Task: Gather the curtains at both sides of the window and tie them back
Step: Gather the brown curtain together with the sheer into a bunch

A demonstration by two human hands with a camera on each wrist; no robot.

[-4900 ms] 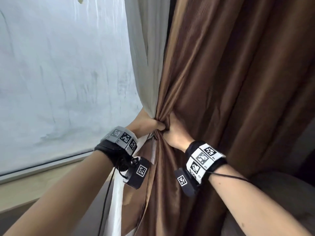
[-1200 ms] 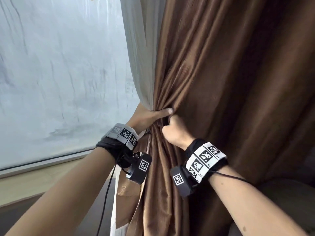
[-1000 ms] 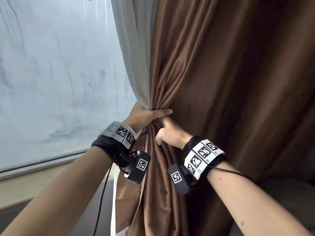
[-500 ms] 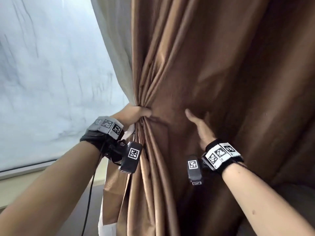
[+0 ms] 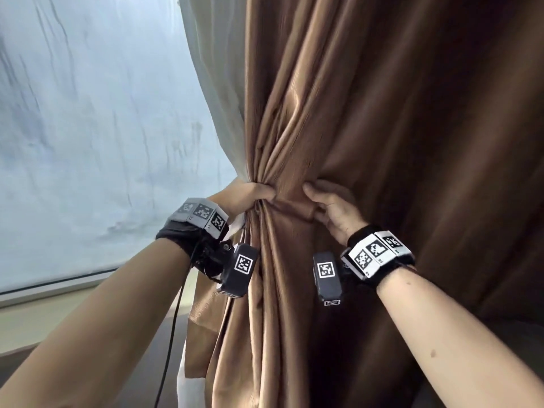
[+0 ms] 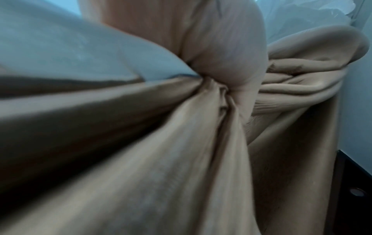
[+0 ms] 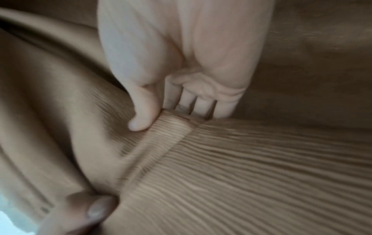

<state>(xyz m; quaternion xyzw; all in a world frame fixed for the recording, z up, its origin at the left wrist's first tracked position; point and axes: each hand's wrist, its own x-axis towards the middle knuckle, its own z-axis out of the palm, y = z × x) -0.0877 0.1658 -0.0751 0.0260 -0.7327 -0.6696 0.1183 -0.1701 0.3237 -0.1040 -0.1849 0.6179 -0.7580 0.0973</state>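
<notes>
A brown satin curtain [image 5: 382, 128] hangs at the right of the window, with a white sheer curtain [image 5: 212, 83] along its left edge. My left hand [image 5: 253, 195] grips both layers bunched into a tight waist; the left wrist view shows the left hand [image 6: 231, 63] squeezing the gathered folds [image 6: 161, 159]. A hand's width to the right, my right hand [image 5: 323, 201] pinches a loose fold of the brown curtain. In the right wrist view its thumb [image 7: 141, 119] lies on the front of the ribbed fabric [image 7: 261, 159] and its fingers go behind the fold. No tie-back shows.
The frosted window pane [image 5: 88, 142] fills the left, above a pale sill [image 5: 59, 293]. A black cable [image 5: 170, 334] hangs from my left wrist. A dark frame [image 6: 352, 190] stands by the curtain's lower edge. Something dark sits at the bottom right [image 5: 515, 348].
My right hand let go beside the left hand, moved to the right with its fingers spread, and has taken a fold further along the brown curtain. The left hand kept its grip.
</notes>
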